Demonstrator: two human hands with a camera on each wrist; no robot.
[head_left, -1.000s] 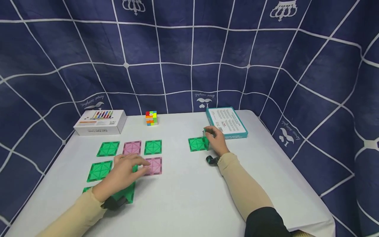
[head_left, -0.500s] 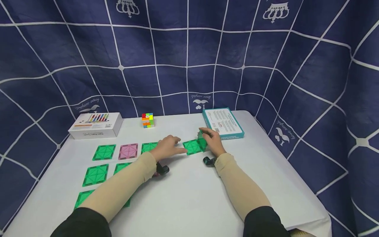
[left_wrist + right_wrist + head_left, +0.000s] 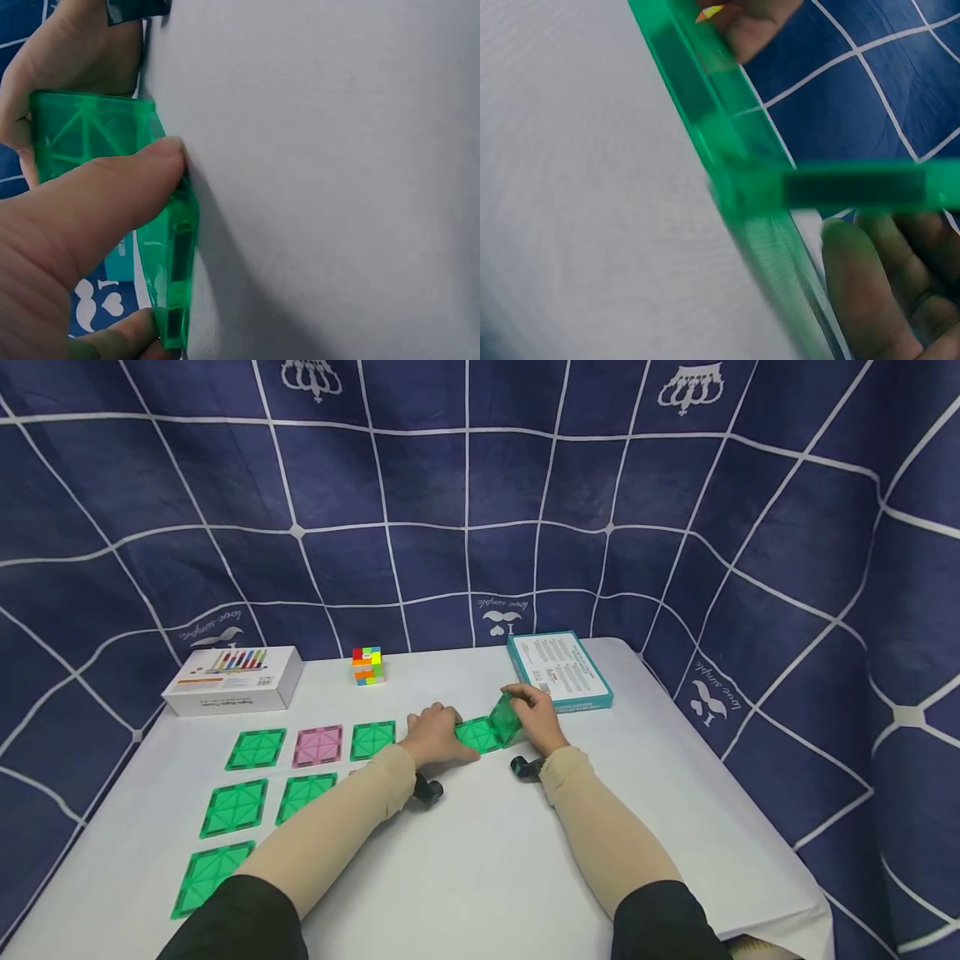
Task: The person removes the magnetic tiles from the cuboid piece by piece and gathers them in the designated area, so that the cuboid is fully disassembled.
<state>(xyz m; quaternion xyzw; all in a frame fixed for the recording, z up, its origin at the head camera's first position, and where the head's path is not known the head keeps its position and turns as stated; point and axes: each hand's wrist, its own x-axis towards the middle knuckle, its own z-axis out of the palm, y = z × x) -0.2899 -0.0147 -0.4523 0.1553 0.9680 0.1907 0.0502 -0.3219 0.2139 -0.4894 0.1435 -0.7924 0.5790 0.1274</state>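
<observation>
Two clear green square magnetic tiles meet edge to edge near the middle of the table. My left hand (image 3: 433,737) grips the flat-lying tile (image 3: 478,735) from its left side; in the left wrist view the thumb (image 3: 112,187) lies over one edge and a fingertip shows at the opposite edge. My right hand (image 3: 538,720) holds the other tile (image 3: 506,718), raised and leaning up from the flat one's right edge. Seen from the right wrist, that raised tile (image 3: 855,186) stands out sideways, fingers (image 3: 859,289) against its face.
On the left, several green tiles (image 3: 234,807) and a pink tile (image 3: 317,746) lie in rows, partly hidden by the left arm. Along the back stand a white box (image 3: 232,681), a puzzle cube (image 3: 367,666) and a teal-edged box (image 3: 561,670).
My left hand has crossed rightward from above the pink tile on the left and taken hold of the flat green tile. The raised tile in my right hand has turned and tilted a little.
</observation>
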